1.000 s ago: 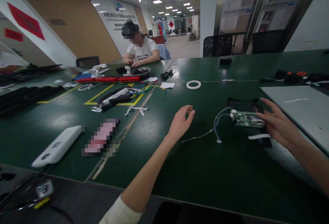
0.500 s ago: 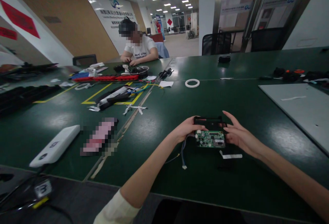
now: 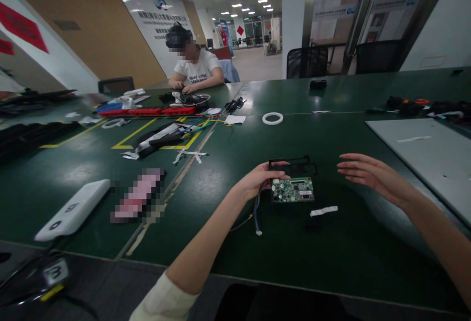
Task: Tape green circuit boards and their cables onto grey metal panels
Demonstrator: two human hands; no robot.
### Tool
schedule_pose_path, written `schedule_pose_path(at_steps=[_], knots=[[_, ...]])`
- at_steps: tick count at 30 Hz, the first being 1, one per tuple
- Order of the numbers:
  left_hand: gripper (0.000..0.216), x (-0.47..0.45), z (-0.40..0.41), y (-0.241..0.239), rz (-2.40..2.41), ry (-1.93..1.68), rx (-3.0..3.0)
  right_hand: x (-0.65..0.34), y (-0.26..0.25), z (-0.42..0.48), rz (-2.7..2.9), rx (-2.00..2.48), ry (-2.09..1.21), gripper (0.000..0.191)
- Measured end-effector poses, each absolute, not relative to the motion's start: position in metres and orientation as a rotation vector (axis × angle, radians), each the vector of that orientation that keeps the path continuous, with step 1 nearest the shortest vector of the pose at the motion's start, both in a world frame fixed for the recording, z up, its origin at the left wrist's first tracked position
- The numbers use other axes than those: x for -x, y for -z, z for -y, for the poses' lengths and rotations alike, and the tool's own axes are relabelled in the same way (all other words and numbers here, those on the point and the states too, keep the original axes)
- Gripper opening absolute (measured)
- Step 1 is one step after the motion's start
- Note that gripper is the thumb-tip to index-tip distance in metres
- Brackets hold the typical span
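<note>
Glossy tabletop (image 3: 228, 147), black plastic frame (image 3: 299, 168)

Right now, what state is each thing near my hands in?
Board: held, chip side showing
Frame: held with the board
Cables: trailing, white end unplugged
Left hand: gripping the board
Right hand: open, holding nothing
White strip: unrolled
White ring: lying flat
Panel: lying flat

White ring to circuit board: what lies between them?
In the head view, the black frame lies there, just behind the board, the left hand at its left end; then green tabletop up to the ring.
</note>
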State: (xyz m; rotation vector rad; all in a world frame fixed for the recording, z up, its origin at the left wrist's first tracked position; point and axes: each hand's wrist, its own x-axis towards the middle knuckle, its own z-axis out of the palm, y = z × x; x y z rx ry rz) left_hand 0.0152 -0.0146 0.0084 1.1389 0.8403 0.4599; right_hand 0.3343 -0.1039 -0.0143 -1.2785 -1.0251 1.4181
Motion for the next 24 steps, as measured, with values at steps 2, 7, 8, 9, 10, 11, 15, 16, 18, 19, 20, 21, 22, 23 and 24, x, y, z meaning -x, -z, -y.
schedule_pose_path(at_steps=[2, 7, 8, 9, 10, 11, 15, 16, 18, 19, 20, 21, 22, 23, 24], knots=[[0.049, -0.013, 0.013, -0.012, -0.875, -0.500, -1.112, -0.340, 0.015, 0.103, 1.015, 1.284, -1.381, 0.039], [0.052, -0.007, 0.009, -0.020, -0.889, -0.599, -1.033, -0.334, 0.016, 0.104, 1.061, 1.245, -1.532, 0.042], [0.052, -0.007, 0.010, -0.021, -0.879, -0.606, -1.022, -0.329, 0.015, 0.106, 1.085, 1.230, -1.605, 0.044], [0.052, -0.007, 0.010, -0.021, -0.871, -0.608, -1.014, -0.323, 0.015, 0.108, 1.115, 1.215, -1.675, 0.047], [0.052, -0.007, 0.010, -0.021, -0.867, -0.605, -1.009, -0.317, 0.014, 0.111, 1.155, 1.204, -1.728, 0.049], [0.052, -0.007, 0.010, -0.021, -0.867, -0.601, -1.004, -0.309, 0.012, 0.114, 1.210, 1.203, -1.748, 0.051], [0.050, -0.010, 0.011, -0.018, -0.889, -0.596, -0.988, -0.281, 0.005, 0.128, 1.544, 1.349, -1.454, 0.044], [0.050, -0.010, 0.011, -0.017, -0.899, -0.592, -0.991, -0.276, 0.003, 0.131, 1.598, 1.389, -1.374, 0.040], [0.048, -0.011, 0.010, -0.015, -0.915, -0.578, -1.007, -0.271, 0.001, 0.134, 1.643, 1.450, -1.280, 0.033], [0.047, -0.011, 0.010, -0.014, -0.921, -0.570, -1.017, -0.270, 0.002, 0.135, 1.646, 1.476, -1.248, 0.032], [0.047, -0.011, 0.010, -0.013, -0.925, -0.562, -1.027, -0.270, 0.003, 0.135, 1.653, 1.508, -1.201, 0.031], [0.047, -0.011, 0.009, -0.012, -0.926, -0.553, -1.034, -0.271, 0.004, 0.135, 1.658, 1.544, -1.146, 0.031], [0.047, -0.011, 0.009, -0.011, -0.925, -0.545, -1.041, -0.273, 0.006, 0.134, 1.660, 1.582, -1.083, 0.031], [0.047, -0.011, 0.009, -0.010, -0.924, -0.535, -1.046, -0.275, 0.007, 0.133, 1.660, 1.622, -1.014, 0.030], [0.048, -0.010, 0.009, -0.010, -0.925, -0.524, -1.050, -0.278, 0.008, 0.131, 1.657, 1.666, -0.937, 0.030]])
